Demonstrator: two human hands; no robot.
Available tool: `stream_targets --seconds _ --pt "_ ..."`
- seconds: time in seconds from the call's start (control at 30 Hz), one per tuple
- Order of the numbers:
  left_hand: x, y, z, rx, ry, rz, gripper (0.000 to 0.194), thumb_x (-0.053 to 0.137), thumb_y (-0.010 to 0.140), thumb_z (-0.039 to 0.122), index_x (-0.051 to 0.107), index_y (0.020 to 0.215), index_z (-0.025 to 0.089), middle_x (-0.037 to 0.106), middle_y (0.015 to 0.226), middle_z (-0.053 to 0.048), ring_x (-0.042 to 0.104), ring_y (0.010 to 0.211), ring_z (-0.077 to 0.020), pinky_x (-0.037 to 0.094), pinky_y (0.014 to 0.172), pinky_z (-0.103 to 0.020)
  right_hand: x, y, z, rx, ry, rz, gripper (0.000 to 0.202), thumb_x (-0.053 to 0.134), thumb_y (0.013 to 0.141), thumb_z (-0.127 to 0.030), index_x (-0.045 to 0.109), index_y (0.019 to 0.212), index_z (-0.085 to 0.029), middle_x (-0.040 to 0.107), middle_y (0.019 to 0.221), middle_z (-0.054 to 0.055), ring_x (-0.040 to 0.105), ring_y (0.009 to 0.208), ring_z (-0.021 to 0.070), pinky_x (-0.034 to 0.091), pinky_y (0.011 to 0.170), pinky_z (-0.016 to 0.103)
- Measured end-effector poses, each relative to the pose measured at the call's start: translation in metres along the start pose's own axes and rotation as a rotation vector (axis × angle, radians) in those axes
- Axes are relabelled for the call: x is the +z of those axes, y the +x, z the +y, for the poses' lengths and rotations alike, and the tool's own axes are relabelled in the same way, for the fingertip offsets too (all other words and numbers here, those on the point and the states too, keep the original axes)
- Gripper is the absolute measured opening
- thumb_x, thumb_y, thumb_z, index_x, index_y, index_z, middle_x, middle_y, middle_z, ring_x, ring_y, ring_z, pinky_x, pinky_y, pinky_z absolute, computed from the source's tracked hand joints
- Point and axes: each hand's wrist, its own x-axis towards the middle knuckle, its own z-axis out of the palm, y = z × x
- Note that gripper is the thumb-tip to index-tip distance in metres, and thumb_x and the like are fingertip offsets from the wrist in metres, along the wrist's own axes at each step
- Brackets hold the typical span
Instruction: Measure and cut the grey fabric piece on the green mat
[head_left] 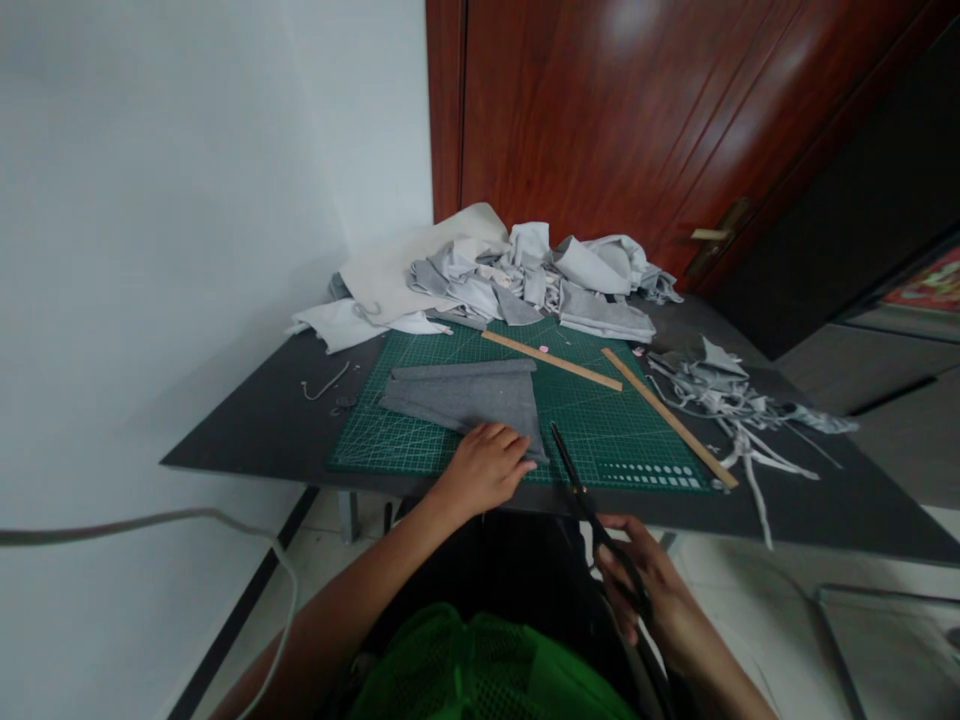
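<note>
A folded piece of grey fabric (pixel 472 395) lies on the green cutting mat (pixel 420 458). My left hand (pixel 491 465) is at its near right edge, fingers curled together on the cloth close to the corner; the fingertips are partly hidden. In my right hand (pixel 649 580) is a pair of black scissors (pixel 581 490), held by the handles just off the table's front edge. Their blades look closed and point away from me, over the mat to the right of the fabric.
Two wooden rulers, one slanting across the mat (pixel 551 360) and another along its right side (pixel 667 415), lie past the scissors. Fabric pieces (pixel 480 270) are heaped at the back. Thin scraps (pixel 720 385) pile up at right. A pale cable (pixel 210 515) hangs at left.
</note>
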Motion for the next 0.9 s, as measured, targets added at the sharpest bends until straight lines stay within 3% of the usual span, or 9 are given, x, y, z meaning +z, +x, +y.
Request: stream_targets --seconds 0.13,0.3,0.43,0.53,0.6,0.77,0.9 --pt "-0.001 0.001 0.002 -0.132 0.06 0.051 0.022 0.059 0.101 0.037 0.071 0.099 0.018 0.069 0.103 -0.007 0.06 0.104 -0.0269 0.047 0.089 -0.043 0.004 0.008 0.004 0.028 -0.009 -0.013 0.063 0.079 0.078 -0.065 0.05 0.117 -0.024 0.045 0.051 -0.014 0.032 0.033 0.0043 0.036 0.029 0.015" --pt "0.0 0.001 0.001 -0.259 0.113 0.106 0.027 0.06 0.1 0.041 0.071 0.1 0.016 0.068 0.112 -0.011 0.058 0.11 -0.031 0.046 0.088 -0.046 -0.004 0.013 0.003 0.05 0.045 0.015 0.065 0.081 0.074 -0.065 0.054 0.115 -0.023 0.046 0.052 -0.014 0.032 0.034 0.0038 0.032 0.029 0.014" --pt "0.0 0.002 0.002 -0.257 0.108 0.066 0.029 0.061 0.099 0.043 0.07 0.101 0.015 0.068 0.105 -0.01 0.059 0.104 -0.031 0.045 0.087 -0.047 -0.02 0.021 -0.003 0.022 0.094 0.173 0.063 0.085 0.071 -0.063 0.054 0.109 -0.023 0.053 0.061 -0.01 0.036 0.039 0.0043 0.032 0.031 0.015" --pt "0.0 0.002 0.002 -0.205 0.075 0.058 0.026 0.064 0.098 0.041 0.069 0.103 0.016 0.067 0.109 -0.01 0.057 0.108 -0.0302 0.044 0.091 -0.047 -0.032 0.027 -0.004 -0.097 0.076 0.355 0.06 0.085 0.071 -0.063 0.051 0.103 -0.025 0.049 0.056 -0.012 0.04 0.041 0.0069 0.036 0.034 0.017" --pt "-0.001 0.002 0.002 -0.168 0.056 0.041 0.023 0.064 0.098 0.039 0.069 0.102 0.016 0.067 0.11 -0.009 0.057 0.108 -0.0294 0.044 0.093 -0.047 -0.038 0.029 -0.002 -0.138 0.045 0.408 0.061 0.085 0.07 -0.063 0.05 0.103 -0.026 0.048 0.053 -0.013 0.04 0.04 0.0077 0.035 0.034 0.017" --pt "-0.001 0.003 0.002 -0.141 0.026 0.009 0.021 0.063 0.099 0.036 0.068 0.104 0.016 0.066 0.11 -0.009 0.056 0.109 -0.029 0.044 0.094 -0.046 -0.05 0.026 -0.005 -0.169 -0.142 0.316 0.064 0.08 0.072 -0.067 0.052 0.112 -0.025 0.053 0.056 -0.011 0.034 0.034 0.0059 0.031 0.032 0.018" --pt "-0.002 0.002 0.001 -0.158 0.004 -0.001 0.021 0.063 0.098 0.035 0.068 0.104 0.016 0.066 0.112 -0.009 0.056 0.111 -0.0298 0.045 0.097 -0.048 -0.062 0.039 -0.026 -0.209 -0.318 0.256 0.062 0.08 0.073 -0.062 0.052 0.115 -0.026 0.069 0.074 -0.001 0.05 0.041 0.0118 0.037 0.033 0.022"
